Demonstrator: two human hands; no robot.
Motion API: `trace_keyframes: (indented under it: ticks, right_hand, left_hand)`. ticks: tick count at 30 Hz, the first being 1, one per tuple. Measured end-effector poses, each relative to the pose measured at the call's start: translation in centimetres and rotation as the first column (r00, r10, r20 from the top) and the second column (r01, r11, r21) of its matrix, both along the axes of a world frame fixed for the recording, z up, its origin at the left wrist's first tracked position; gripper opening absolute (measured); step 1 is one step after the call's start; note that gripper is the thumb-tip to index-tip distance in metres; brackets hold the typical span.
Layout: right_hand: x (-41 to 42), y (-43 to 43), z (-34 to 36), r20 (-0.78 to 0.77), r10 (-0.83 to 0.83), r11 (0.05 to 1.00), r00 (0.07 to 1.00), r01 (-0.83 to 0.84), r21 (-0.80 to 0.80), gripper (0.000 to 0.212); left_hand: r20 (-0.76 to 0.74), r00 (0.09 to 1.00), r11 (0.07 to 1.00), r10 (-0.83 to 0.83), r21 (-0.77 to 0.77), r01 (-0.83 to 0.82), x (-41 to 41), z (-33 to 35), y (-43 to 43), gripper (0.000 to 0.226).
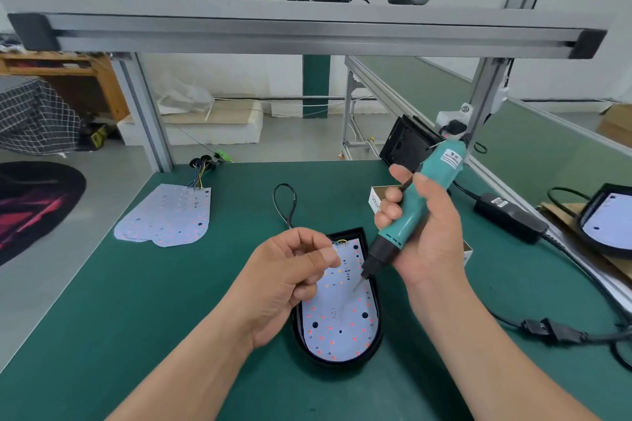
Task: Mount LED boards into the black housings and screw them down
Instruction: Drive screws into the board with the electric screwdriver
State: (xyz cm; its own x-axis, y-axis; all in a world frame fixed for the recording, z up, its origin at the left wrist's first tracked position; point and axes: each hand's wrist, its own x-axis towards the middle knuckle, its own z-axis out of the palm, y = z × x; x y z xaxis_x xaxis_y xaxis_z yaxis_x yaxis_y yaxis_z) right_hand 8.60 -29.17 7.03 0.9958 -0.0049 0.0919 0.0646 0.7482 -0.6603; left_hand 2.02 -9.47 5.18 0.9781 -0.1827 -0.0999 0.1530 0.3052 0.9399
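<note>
A black housing lies on the green mat in front of me with a white LED board seated inside it. My right hand grips a teal electric screwdriver, tilted, its bit tip hovering just above the board's upper middle. My left hand hovers over the housing's left side with fingers curled and thumb against fingertips; whether it pinches a screw is too small to tell. A black cable loop leads from the housing's top.
Spare LED boards with coloured wires lie at the far left of the mat. A small cardboard box sits behind my right hand. Another housing with a board and a black power adapter lie to the right. An empty black housing leans against the frame post.
</note>
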Motion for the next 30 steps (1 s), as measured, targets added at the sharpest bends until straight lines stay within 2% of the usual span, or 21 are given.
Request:
trace_keyframes:
  ticks: [2, 7, 11, 14, 20, 23, 30]
  right_hand:
    - [-0.1, -0.2, 0.1, 0.019, 0.027, 0.999, 0.999, -0.027, 0.031, 0.03]
    - [-0.6, -0.1, 0.4, 0.078, 0.035, 0.997, 0.996, -0.04, 0.059, 0.016]
    - [-0.9, -0.1, 0.8, 0.059, -0.029, 0.996, 0.998, 0.024, 0.09, 0.008]
    - [-1.2, -0.2, 1.2, 0.043, -0.097, 0.991, 0.994, 0.092, 0.101, 0.009]
    - [-1.4, -0.6, 1.5, 0.088, -0.108, 0.975, 0.99, 0.088, 0.205, 0.013]
    - [-1.5, -0.6, 1.6, 0.079, -0.151, 0.96, 0.985, 0.127, 0.25, 0.014]
    - [-1.5, -0.5, 1.4, 0.064, -0.167, 0.956, 0.984, 0.145, 0.255, 0.014]
  left_hand:
    - [0.002, 1.0, 1.0, 0.004, 0.006, -0.004, 0.0, -0.1, 0.0, 0.021]
    - [0.01, 1.0, 1.0, -0.01, -0.011, 0.01, -0.1, -0.2, 0.1, 0.01]
    - [0.02, 1.0, 1.0, -0.014, -0.011, 0.014, -0.3, 0.2, 0.0, 0.011]
    - [-0.01, 1.0, 1.0, -0.013, -0.029, 0.012, -0.3, 0.2, 0.1, 0.012]
    - [-0.068, 0.997, 1.0, -0.022, -0.022, 0.02, -0.3, -0.1, 0.1, 0.014]
    - [-0.081, 0.996, 0.999, -0.046, -0.003, 0.046, -0.5, -0.3, -0.1, 0.023]
    - [-0.106, 0.992, 0.997, -0.072, 0.015, 0.074, -0.9, -0.7, -0.9, 0.028]
